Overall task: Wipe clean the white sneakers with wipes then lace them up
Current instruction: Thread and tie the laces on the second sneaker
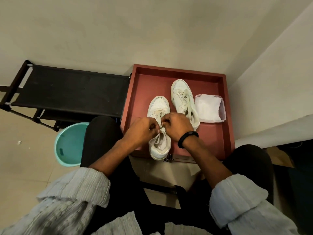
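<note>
Both hands are meeting over the throat of the nearer white sneaker (158,148). The left hand (144,128) and right hand (176,125) are close together, fingers curled, each apparently pinching a run of the shoelace (159,114) near the upper eyelets. The exact grip is hidden behind the knuckles. A black wristband (188,137) is circling the right wrist.

The shoe is pointing away from the person, its heel hanging over the near edge of a reddish-brown tray (177,69). The second sneaker (183,100) is lying just beyond and to the right, already laced, beside a clear plastic tub of wipes (210,108). A teal bucket (69,145) and a black fabric shoe rack (67,89) are standing to the left of the tray.

Lacing appears to be nearing its end on this last shoe. Doing it well likely means drawing both ends evenly so the crossings lie flat, keeping the tongue centred beneath them, and steadying the overhanging heel so the pull is not dragging the sneaker off the tray.
</note>
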{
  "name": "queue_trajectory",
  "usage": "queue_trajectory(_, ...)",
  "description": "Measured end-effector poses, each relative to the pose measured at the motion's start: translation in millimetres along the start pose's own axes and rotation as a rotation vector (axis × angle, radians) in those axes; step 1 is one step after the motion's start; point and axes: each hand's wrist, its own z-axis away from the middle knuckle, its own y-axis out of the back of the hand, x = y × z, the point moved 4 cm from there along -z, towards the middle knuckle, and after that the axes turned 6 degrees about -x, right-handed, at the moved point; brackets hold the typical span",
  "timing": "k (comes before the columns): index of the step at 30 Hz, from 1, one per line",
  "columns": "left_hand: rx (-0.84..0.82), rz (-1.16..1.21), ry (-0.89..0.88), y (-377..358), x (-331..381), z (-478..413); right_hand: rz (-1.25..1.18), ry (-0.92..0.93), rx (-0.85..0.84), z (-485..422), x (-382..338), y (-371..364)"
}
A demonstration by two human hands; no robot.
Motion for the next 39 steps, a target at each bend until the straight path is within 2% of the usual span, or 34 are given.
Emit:
queue_trajectory(4,-0.044,-0.028,-0.063,-12,5,-2,0.071,0.169,-0.062,-2,-10,-6)
queue_trajectory(7,-0.052,0.054,-0.034,-9,2,0,-0.048,0.073,0.000,-2,0,1)
queue_trajectory(10,0.033,0.127,0.036,-2,-6,2,-0.126,-0.063,0.076,1,13,18)
queue_trajectory(13,0.136,0.059,0.044,2,-10,0,-0.054,-0.101,-0.074,6,17,24)
queue_trajectory(16,0.109,0.030,-0.010,-5,-10,-6,0.022,-0.115,-0.203,11,11,11)
queue_trajectory(20,0.103,-0.086,-0.035,-15,-11,-12,0.236,-0.050,-0.221,13,-4,-5)
queue_trajectory(22,0.104,-0.091,0.012,-15,-14,-11,0.188,-0.057,-0.233,13,-3,-2)
queue_trajectory(24,0.072,-0.105,0.110,-15,-18,-6,0.077,-0.099,-0.187,12,7,10)
queue_trajectory(27,-0.095,-0.135,0.293,-20,-25,1,0.041,-0.213,0.106,10,31,46)
queue_trajectory(30,-0.228,0.063,0.373,-32,-28,0,0.022,-0.299,0.288,5,58,66)
queue_trajectory(32,-0.205,0.080,0.363,-35,-30,-4,0.044,-0.342,0.275,2,74,64)
queue_trajectory(36,-0.054,-0.201,0.265,-38,-30,-11,0.004,-0.348,0.165,-6,92,44)
queue_trajectory(39,0.010,-0.183,0.242,-33,-29,-19,0.016,-0.360,0.121,-14,90,38)
